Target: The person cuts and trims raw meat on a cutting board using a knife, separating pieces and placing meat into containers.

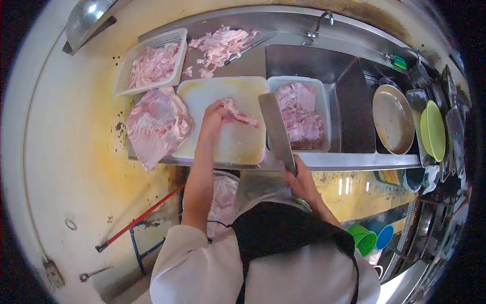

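Meat (238, 114) was over the cutting board (198, 101), one end gripped in the left hand's (215, 111) closed fingers. The right hand (302, 180) was closed around the handle of a cleaver (277, 134), blade at the board's right edge. Steel counter (334, 161) bore a sink (353, 121); yellow-brown staining marked the wall (109, 114). Buckets (362, 242) stood below.

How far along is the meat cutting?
Looks partway. Probably done: meat in the sink-side basket, loose pale trimmings. In hand: left hand holds a small piece over the board; right hand holds the cleaver. Probably left: large slab beside the board, maybe the meat below the counter.
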A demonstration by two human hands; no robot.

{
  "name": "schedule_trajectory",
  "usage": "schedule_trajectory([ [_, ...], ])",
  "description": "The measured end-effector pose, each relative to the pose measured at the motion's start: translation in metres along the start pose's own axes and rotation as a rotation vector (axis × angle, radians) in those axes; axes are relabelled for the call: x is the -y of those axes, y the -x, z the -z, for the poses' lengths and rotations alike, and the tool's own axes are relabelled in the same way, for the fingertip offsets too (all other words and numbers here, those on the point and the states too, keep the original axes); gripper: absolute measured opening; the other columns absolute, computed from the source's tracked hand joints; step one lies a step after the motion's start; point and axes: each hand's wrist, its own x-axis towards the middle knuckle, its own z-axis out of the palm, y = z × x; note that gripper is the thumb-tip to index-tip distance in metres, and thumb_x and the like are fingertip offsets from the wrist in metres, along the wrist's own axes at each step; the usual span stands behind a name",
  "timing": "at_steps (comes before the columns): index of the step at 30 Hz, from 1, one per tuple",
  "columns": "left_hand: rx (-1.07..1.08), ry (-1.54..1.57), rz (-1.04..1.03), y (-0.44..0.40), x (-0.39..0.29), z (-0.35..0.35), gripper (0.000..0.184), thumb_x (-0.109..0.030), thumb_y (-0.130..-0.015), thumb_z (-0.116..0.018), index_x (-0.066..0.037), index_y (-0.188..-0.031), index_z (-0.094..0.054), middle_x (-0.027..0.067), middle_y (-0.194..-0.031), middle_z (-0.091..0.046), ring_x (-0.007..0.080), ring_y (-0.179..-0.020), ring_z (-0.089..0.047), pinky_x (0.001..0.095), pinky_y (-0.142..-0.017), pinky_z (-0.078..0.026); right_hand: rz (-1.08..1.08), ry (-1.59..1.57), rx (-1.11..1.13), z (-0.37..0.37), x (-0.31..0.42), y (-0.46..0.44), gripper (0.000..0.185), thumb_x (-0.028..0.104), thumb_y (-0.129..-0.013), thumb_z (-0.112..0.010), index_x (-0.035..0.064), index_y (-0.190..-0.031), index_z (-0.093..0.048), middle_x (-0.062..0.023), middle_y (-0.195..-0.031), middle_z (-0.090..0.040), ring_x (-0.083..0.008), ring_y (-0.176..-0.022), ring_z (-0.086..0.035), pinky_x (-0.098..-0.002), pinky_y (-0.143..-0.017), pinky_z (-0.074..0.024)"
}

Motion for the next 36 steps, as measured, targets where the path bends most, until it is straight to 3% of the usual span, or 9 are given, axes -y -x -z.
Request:
schedule_trajectory([
  [4,-0.314,-0.817,-0.2,0.013,0.017,0.033,0.024,-0.023,-0.082,-0.061,-0.002,-0.092,-0.067,0.0172,-0.085,-0.07,0.0314,-0.078,-0.068,0.0427,-0.072,-0.053,-0.01,-0.045,0.048,0.009,-0.008,-0.029,0.032,0.017,-0.092,-0.062,0.0009,-0.118,-0.055,-0.0081,-0.075,-0.057,-0.0152,-0.062,-0.052,-0.0342,-0.056,-0.0439],
  [8,-0.313,-1.065,-0.034,0.019,0.01,-0.008,0.029,-0.032,-0.082,-0.061,-0.007,-0.095,-0.069,0.0178,-0.084,-0.07,0.0359,-0.083,-0.068,0.0459,-0.075,-0.053,-0.01,-0.02,0.145,0.008,0.0,-0.048,0.032,0.02,-0.091,-0.064,0.0,-0.115,-0.056,-0.0089,-0.075,-0.059,-0.0139,-0.062,-0.052,-0.0341,-0.056,-0.0444],
  [11,-0.326,-1.098,0.01,0.013,0.029,-0.018,0.032,-0.035,-0.084,-0.059,-0.01,-0.102,-0.07,0.0183,-0.092,-0.07,0.0377,-0.088,-0.067,0.0472,-0.079,-0.052,0.174,0.098,0.126,-0.008,-0.013,-0.069,0.039,0.021,-0.093,-0.06,-0.0016,-0.123,-0.052,-0.0227,-0.094,-0.066,-0.0394,-0.078,-0.063,-0.0473,-0.071,-0.0491],
  [14,-0.269,-1.027,-0.065,0.022,0.028,-0.009,0.038,-0.035,-0.086,-0.058,-0.006,-0.11,-0.067,0.0203,-0.103,-0.069,0.0384,-0.095,-0.065,0.0462,-0.086,-0.05,0.193,0.203,0.117,-0.023,-0.021,-0.088,0.041,0.024,-0.093,-0.061,-0.0039,-0.121,-0.051,-0.0252,-0.096,-0.066,-0.0436,-0.086,-0.064,-0.0504,-0.076,-0.0484],
  [16,-0.125,-1.021,0.083,0.025,0.017,-0.001,0.041,-0.034,-0.087,-0.057,-0.004,-0.115,-0.066,0.0208,-0.108,-0.068,0.0383,-0.1,-0.064,0.0457,-0.088,-0.049,0.19,0.19,0.168,-0.027,-0.011,-0.097,0.037,0.022,-0.091,-0.062,-0.0038,-0.115,-0.053,-0.0253,-0.088,-0.063,-0.0415,-0.082,-0.063,-0.0462,-0.072,-0.0478],
  [23,-0.17,-1.037,-0.065,0.028,0.025,0.0,0.03,-0.031,-0.09,-0.055,-0.011,-0.109,-0.069,0.0217,-0.097,-0.068,0.041,-0.093,-0.064,0.0485,-0.082,-0.051,0.279,0.288,0.192,-0.039,-0.012,-0.108,0.033,0.022,-0.091,-0.06,-0.0044,-0.109,-0.053,-0.0257,-0.083,-0.063,-0.0431,-0.079,-0.063,-0.0493,-0.07,-0.0471],
  [32,-0.042,-1.218,-0.085,0.018,0.013,0.009,0.021,-0.027,-0.088,-0.058,-0.011,-0.095,-0.068,0.0192,-0.09,-0.069,0.0408,-0.084,-0.065,0.0522,-0.071,-0.052,-0.016,0.638,0.311,-0.072,0.055,-0.125,0.04,0.017,-0.092,-0.052,-0.0069,-0.124,-0.046,-0.0263,-0.089,-0.066,-0.0433,-0.085,-0.066,-0.0549,-0.073,-0.0513],
  [34,0.003,-1.247,-0.096,0.02,0.012,0.01,0.02,-0.025,-0.088,-0.059,-0.011,-0.097,-0.068,0.0195,-0.089,-0.069,0.0409,-0.081,-0.065,0.0528,-0.069,-0.052,0.321,0.63,0.222,-0.094,0.029,-0.154,0.04,0.015,-0.092,-0.051,-0.0058,-0.125,-0.044,-0.026,-0.092,-0.066,-0.0423,-0.089,-0.066,-0.055,-0.071,-0.0508],
  [36,0.06,-1.273,-0.132,0.023,0.014,0.011,0.02,-0.025,-0.088,-0.058,-0.011,-0.098,-0.068,0.0186,-0.087,-0.069,0.0404,-0.077,-0.065,0.0517,-0.067,-0.052,0.322,0.628,0.204,-0.113,0.031,-0.189,0.04,0.015,-0.09,-0.052,-0.0068,-0.123,-0.045,-0.0269,-0.097,-0.065,-0.0415,-0.091,-0.066,-0.0533,-0.073,-0.0511],
])
